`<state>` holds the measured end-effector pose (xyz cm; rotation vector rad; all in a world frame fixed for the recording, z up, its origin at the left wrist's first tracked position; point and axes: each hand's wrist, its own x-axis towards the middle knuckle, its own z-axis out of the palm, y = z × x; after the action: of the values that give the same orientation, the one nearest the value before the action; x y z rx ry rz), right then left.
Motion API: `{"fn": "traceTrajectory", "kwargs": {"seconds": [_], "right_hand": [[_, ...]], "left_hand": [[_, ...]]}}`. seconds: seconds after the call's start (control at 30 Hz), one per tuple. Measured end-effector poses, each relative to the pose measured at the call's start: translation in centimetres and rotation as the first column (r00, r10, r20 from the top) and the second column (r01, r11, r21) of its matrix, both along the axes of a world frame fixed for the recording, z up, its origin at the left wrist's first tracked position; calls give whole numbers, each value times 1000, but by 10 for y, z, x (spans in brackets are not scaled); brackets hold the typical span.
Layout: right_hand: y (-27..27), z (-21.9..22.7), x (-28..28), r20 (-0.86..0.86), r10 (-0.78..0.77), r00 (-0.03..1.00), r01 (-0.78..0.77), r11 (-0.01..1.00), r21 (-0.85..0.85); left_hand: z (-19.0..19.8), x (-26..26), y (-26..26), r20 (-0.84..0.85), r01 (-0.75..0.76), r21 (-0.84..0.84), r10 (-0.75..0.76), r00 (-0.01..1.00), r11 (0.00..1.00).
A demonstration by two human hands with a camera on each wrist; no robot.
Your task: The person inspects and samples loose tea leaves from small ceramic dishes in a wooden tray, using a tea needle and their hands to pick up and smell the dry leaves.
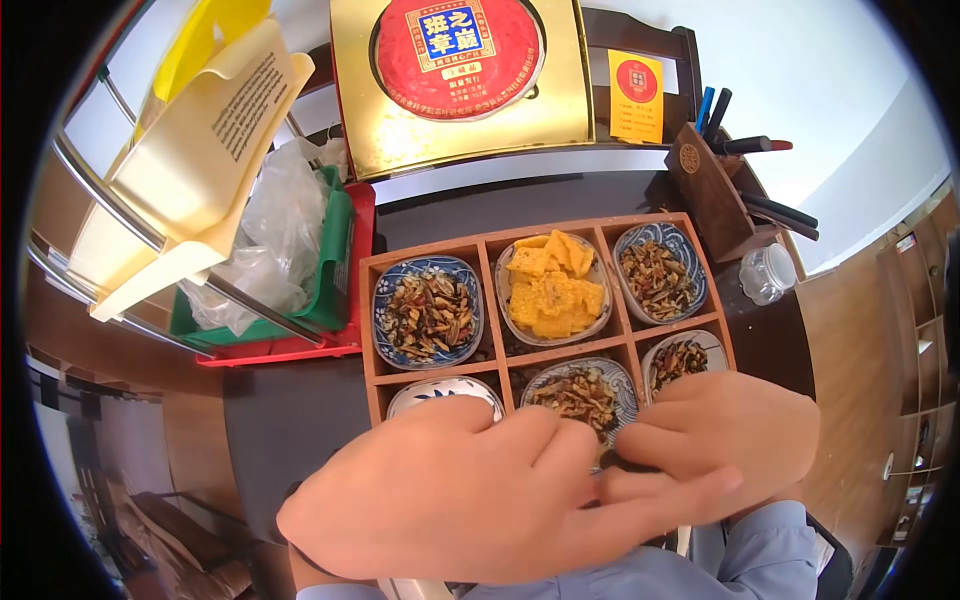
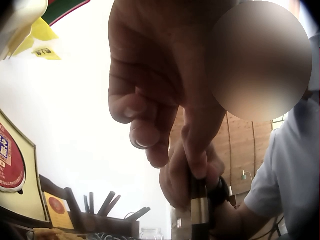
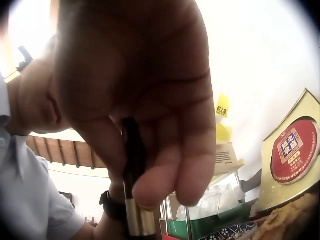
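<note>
A black, pen-like rod (image 3: 142, 220) with a gold band stands upright between my two hands. My right hand (image 1: 715, 435) holds its shaft, the fingers curled round it in the right wrist view. My left hand (image 1: 455, 490) reaches across from the left and pinches the rod at its upper part; the other fingers curl loosely beside it in the left wrist view. Both hands are over the near edge of a wooden divided tray (image 1: 490, 285). Behind them sit a bowl of dried brown pieces (image 1: 575, 395) and a blue-patterned bowl (image 1: 445, 388), both partly hidden.
The tray's far row holds a bowl of yellow crisps (image 1: 555, 290) between two bowls of dried brown pieces. At right are a wooden pen holder (image 1: 712, 195) and a glass jar (image 1: 768, 275). A gold gift box (image 1: 465, 140) stands behind, a green basket (image 1: 340, 265) at left.
</note>
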<state>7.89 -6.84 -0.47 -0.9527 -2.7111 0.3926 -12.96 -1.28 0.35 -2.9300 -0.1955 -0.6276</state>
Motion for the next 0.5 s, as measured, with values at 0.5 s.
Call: {"fn": "traceTrajectory", "kwargs": {"seconds": [0.5], "right_hand": [[3,15,11,29,17,999,-22,984,179]], "left_hand": [[7,-4,3,-54,15,9,-14,998,1000]]}}
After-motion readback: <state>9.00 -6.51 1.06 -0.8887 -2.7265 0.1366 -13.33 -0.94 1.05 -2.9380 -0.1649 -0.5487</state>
